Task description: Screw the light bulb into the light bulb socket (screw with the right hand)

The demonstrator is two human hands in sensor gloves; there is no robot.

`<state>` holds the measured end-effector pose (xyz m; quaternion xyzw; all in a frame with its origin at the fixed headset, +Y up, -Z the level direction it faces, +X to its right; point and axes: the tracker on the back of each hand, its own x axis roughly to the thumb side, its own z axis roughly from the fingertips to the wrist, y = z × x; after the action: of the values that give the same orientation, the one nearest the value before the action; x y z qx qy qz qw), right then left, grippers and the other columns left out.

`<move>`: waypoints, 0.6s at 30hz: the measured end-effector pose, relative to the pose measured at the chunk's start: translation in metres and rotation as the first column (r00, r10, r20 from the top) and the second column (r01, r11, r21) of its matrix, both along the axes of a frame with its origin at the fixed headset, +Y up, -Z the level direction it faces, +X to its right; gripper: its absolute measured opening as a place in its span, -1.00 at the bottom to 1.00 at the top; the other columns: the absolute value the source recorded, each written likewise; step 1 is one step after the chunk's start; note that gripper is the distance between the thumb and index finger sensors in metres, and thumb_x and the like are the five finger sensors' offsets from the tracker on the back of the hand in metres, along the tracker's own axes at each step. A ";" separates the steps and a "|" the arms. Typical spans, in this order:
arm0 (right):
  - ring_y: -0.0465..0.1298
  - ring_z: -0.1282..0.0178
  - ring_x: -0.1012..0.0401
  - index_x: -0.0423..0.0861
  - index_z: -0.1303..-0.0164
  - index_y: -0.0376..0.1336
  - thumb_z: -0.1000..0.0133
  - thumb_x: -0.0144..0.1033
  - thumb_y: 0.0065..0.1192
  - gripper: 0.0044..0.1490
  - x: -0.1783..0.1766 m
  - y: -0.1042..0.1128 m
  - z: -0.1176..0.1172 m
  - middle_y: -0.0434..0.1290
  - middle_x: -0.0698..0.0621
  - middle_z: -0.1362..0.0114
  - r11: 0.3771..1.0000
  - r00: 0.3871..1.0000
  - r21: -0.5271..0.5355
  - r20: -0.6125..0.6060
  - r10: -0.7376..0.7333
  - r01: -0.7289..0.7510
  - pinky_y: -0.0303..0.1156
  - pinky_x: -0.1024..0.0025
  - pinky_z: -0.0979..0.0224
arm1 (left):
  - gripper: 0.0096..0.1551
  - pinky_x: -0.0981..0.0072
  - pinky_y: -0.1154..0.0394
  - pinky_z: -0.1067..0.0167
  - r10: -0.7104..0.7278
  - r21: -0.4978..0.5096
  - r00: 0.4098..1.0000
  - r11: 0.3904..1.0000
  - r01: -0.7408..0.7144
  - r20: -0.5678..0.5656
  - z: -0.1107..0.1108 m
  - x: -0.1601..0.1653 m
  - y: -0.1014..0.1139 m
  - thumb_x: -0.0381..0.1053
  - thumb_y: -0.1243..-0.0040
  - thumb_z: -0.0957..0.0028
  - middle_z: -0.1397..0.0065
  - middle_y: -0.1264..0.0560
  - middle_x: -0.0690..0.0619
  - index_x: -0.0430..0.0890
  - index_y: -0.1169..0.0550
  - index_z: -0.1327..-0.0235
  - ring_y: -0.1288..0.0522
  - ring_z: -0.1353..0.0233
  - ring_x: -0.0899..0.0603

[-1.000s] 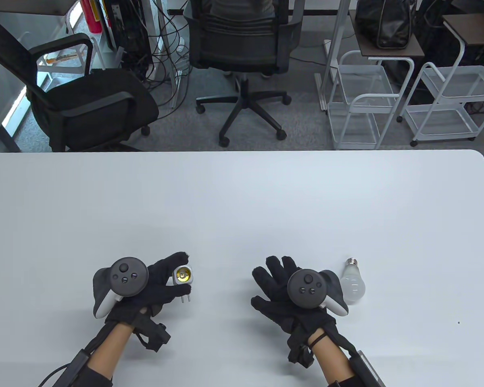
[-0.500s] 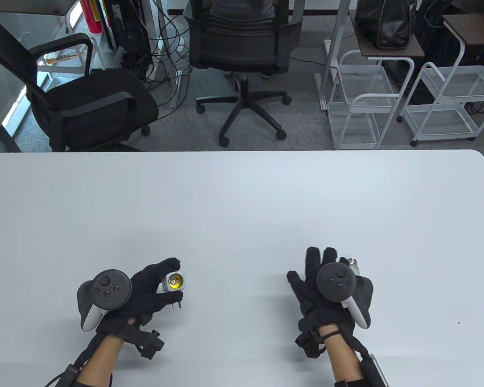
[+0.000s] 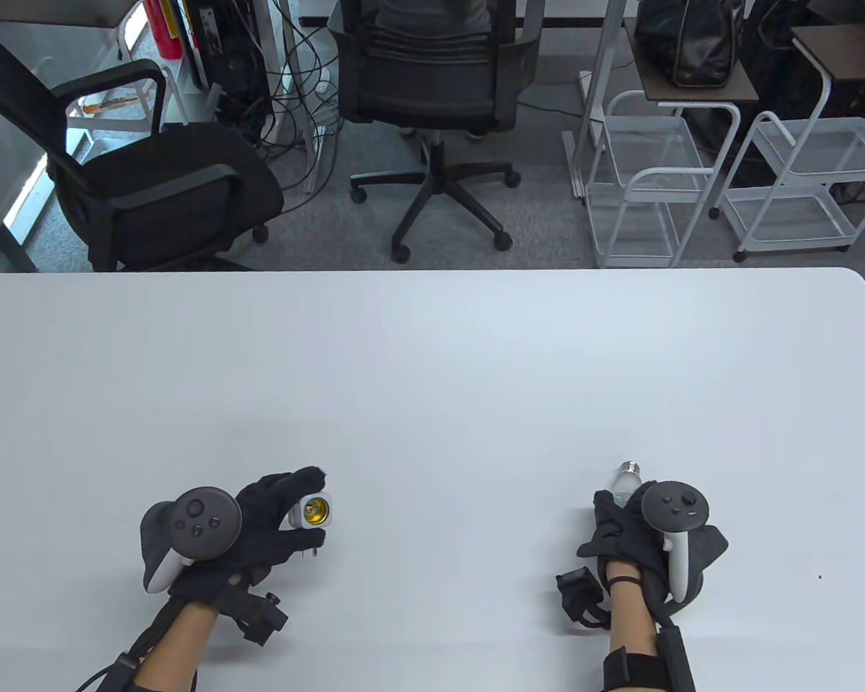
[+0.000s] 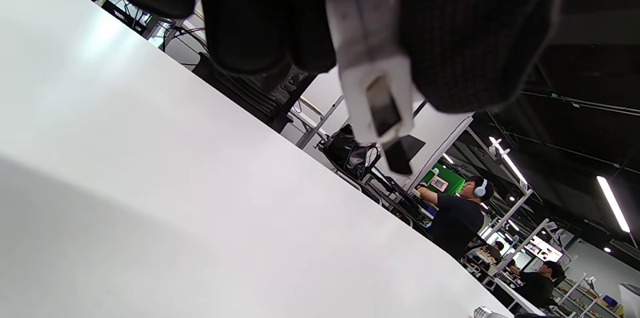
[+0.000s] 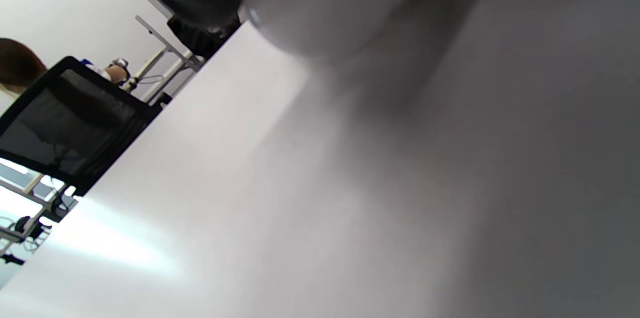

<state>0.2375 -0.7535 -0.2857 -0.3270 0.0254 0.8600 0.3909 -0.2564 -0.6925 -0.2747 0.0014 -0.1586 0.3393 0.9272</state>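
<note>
the left hand (image 3: pixel 259 515) pinches the small white socket with the gold hole (image 3: pixel 311 510) above the white counter (image 3: pixel 432 375). the right hand (image 3: pixel 638 530) wraps the round white light bulb (image 3: pixel 623 481) lying there. next it must lift, aim the metal end, and twist.

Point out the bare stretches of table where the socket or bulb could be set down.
The widest bare stretch of the table runs from both hands up to its far edge. A second lies between the left hand, holding the socket, and the right hand, over the bulb. Crowded only right at each hand.
</note>
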 end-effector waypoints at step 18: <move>0.25 -0.27 -0.36 -0.16 -0.50 -0.14 -0.22 -0.27 0.22 -0.19 -0.024 0.045 -0.011 -0.03 -0.49 -0.42 0.951 0.990 0.307 -0.125 0.063 -0.022 0.15 -0.38 -0.28 | -0.09 -0.33 -0.19 -0.49 -0.098 0.004 0.995 0.995 0.098 -0.019 -0.001 0.009 -0.003 0.16 -0.47 0.05 -0.45 -0.41 -0.12 0.12 -0.31 -0.57 -0.42 -0.42 -0.24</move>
<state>0.2130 -0.7087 -0.2963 -0.2052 -0.0888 0.8817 0.4154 -0.2477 -0.6958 -0.2754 -0.0010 -0.1505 0.2930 0.9442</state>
